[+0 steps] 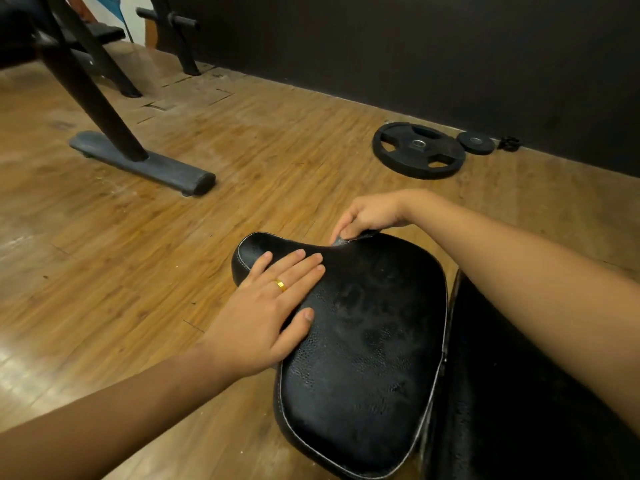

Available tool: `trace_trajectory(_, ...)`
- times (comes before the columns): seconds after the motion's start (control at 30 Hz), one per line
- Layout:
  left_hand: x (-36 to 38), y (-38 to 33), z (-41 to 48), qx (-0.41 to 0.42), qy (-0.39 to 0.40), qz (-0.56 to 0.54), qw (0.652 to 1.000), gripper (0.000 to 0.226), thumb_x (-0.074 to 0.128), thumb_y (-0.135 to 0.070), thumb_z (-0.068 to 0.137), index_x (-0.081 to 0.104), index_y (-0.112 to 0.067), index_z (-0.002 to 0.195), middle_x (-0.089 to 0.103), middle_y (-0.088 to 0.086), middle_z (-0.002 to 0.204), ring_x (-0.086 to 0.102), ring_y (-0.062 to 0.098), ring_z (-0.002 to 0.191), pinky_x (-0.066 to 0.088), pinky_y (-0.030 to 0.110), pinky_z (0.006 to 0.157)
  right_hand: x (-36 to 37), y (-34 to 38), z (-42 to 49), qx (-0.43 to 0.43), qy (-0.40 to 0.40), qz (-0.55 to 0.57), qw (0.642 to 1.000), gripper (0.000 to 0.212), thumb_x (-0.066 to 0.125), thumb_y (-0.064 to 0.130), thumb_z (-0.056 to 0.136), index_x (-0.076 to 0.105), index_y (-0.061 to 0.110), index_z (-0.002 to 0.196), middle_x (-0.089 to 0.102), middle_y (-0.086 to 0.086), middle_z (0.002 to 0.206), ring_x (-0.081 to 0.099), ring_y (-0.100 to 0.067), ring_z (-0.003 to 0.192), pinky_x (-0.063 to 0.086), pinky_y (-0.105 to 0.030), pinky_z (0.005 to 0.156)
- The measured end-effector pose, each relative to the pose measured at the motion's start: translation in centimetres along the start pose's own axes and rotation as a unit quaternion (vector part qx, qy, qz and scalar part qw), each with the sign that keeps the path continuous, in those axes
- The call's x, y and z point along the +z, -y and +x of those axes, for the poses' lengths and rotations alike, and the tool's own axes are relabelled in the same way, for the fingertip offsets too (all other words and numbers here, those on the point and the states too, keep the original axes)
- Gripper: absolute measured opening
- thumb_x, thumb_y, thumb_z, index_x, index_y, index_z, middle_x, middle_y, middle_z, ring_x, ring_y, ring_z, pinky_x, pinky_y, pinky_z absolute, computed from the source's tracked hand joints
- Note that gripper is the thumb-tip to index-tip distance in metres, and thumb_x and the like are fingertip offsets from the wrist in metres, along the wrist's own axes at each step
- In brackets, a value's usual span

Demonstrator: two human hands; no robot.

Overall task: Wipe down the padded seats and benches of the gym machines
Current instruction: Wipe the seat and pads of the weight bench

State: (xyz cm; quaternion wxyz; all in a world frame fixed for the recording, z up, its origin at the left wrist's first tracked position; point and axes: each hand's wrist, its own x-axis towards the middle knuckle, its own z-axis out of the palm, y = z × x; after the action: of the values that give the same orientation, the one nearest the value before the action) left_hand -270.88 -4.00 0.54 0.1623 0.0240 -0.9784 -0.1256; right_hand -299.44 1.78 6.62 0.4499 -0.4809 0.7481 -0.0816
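**Seat wipe-down: one pad in hand, the rest outstanding**

Item: black pebbled-vinyl padded seat with white piping [363, 341], lower centre of frame, broad end toward the bottom edge, narrow nose pointing up-left.
Surface: dull, smeary patches across the middle; dust or drying wipe marks, cannot tell which.
Left hand [266, 313]: flat on the nose, fingers straight and relaxed, gold ring showing, grasping nothing.
Right hand [370, 213]: at the top edge of the seat, fingers curled, pinching a small grey scrap [341, 241]; cloth or loose flap of the cover, cannot tell.
Adjoining: second black padded section [519, 393], lower right, just beside the seat.
Upper left: black flat bench pad [104, 31] behind a black steel frame foot [138, 162].
Upper right, on the wood-plank floor [242, 150]: large black weight plate [419, 150], small black weight plate [476, 142] just beside it.
Status, judged: early. This seat partly treated at most; adjoining section and far bench pad left to do.
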Motion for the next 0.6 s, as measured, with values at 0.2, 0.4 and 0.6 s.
trace_trajectory(0.2,-1.7,-0.3,1.9,-0.011,0.006,0.029,1.000,0.056,0.041,-0.052,0.096,0.055,-0.021,0.140,0.049,-0.009,0.149,0.038,0.011,0.142,0.033,0.052,0.116,0.3,-4.2,-2.7,0.017,-0.130,0.136,0.982,0.029,0.053,0.011,0.100,0.072,0.025,0.116,0.068,-0.002,0.122,0.064,-0.019,0.113,0.051,-0.039,0.101)
trace_trajectory(0.4,-1.0,-1.9,5.2,-0.064,0.066,0.064,0.994,0.070,0.027,-0.064,0.094,0.046,-0.022,0.147,0.045,-0.007,0.153,0.034,0.013,0.145,0.021,0.055,0.118,0.9,-8.1,-7.2,0.029,-0.145,0.183,0.972,0.032,0.053,0.007,0.099,0.068,0.025,0.121,0.074,-0.003,0.110,0.069,-0.018,0.100,0.057,-0.034,0.085)
trace_trajectory(0.6,0.3,-3.4,5.7,-0.120,0.080,0.137,0.980,0.072,0.020,-0.063,0.094,0.034,-0.024,0.154,0.036,-0.007,0.158,0.029,0.019,0.147,0.015,0.058,0.117,1.4,-9.1,-8.5,-0.003,-0.179,0.118,0.977,0.027,0.058,0.011,0.098,0.067,0.034,0.110,0.073,0.000,0.096,0.067,-0.014,0.079,0.051,-0.031,0.064)
